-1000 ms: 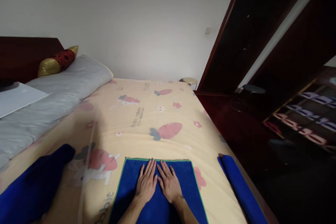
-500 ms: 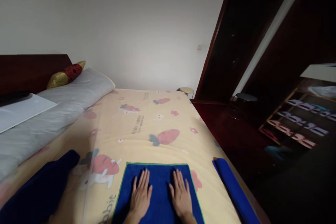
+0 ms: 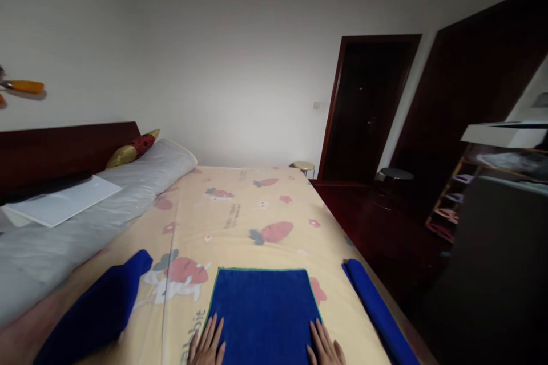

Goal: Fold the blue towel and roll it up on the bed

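Note:
A blue towel (image 3: pixel 263 302) with a green edge lies flat on the bed's yellow printed sheet (image 3: pixel 240 251). My left hand (image 3: pixel 206 345) rests with outstretched fingers on the towel's left edge. On the right edge lies my right hand (image 3: pixel 325 347), its fingers also stretched out, partly over the sheet. The lower parts of both hands are cut off by the frame. Left of them is a crumpled blue cloth (image 3: pixel 100 308). A long rolled or folded blue cloth (image 3: pixel 379 308) sits along the bed's right side.
A grey bedroll (image 3: pixel 141 182) runs along the left, with a white board (image 3: pixel 64 202) and a red-gold cushion (image 3: pixel 135 149) on it. Beyond the bed's right edge are stools (image 3: pixel 396 173), a shoe rack (image 3: pixel 449 214) and a dark door (image 3: pixel 368 114).
Both hands have moved apart and nearer to me, from the towel's middle to its left and right edges. The view has tilted upward and turned slightly. The towel still lies flat.

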`<state>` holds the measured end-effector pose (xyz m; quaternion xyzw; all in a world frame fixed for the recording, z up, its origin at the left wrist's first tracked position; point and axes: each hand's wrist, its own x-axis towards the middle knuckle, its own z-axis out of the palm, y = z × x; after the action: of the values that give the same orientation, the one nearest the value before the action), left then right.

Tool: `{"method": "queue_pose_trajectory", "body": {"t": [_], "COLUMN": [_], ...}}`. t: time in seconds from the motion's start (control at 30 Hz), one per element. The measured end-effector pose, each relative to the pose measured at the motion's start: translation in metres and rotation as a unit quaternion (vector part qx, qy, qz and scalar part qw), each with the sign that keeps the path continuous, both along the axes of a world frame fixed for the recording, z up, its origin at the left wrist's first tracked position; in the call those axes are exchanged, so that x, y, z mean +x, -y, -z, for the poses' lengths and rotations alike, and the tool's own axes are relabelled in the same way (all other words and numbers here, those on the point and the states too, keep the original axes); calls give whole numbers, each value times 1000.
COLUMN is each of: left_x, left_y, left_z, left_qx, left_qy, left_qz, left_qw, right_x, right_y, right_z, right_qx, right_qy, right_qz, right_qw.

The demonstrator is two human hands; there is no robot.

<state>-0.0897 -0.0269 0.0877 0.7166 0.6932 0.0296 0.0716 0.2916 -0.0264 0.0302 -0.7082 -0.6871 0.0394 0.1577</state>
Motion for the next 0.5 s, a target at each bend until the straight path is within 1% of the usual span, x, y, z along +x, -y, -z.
{"method": "queue_pose_trajectory", "body": {"t": [0.07, 0.13, 0.2, 0.23, 0.27, 0.33, 0.4, 0.5], "left_x": [2, 7, 11, 13, 14, 15, 14, 5], "left_y": [-1, -1, 3, 8, 14, 30, 46, 60], "left_z": [-35, -66, -86, -91, -93, -87, -72, -50], "left_qx": [-58, -92, -99, -101, -101, -108, -126, -163], "left_qy": [-19, -48, -64, -65, -62, -50, -40, -50], "left_qz": [17, 53, 101, 125, 146, 183, 207, 204], "left_qw": [998, 993, 988, 985, 982, 976, 969, 964], "right_x": [5, 4, 1, 0, 0, 2, 9, 24], "right_y": [-3, -4, 1, 6, 13, 30, 45, 58], "right_z": [-31, -62, -85, -91, -94, -92, -83, -66], "right_qx": [-47, -79, -92, -93, -91, -86, -91, -119], "right_qy": [14, 30, 31, 28, 25, 22, 20, 25], "right_qz": [-28, -59, -118, -146, -166, -184, -194, -186], "right_qw": [998, 995, 988, 985, 982, 979, 977, 975]}}
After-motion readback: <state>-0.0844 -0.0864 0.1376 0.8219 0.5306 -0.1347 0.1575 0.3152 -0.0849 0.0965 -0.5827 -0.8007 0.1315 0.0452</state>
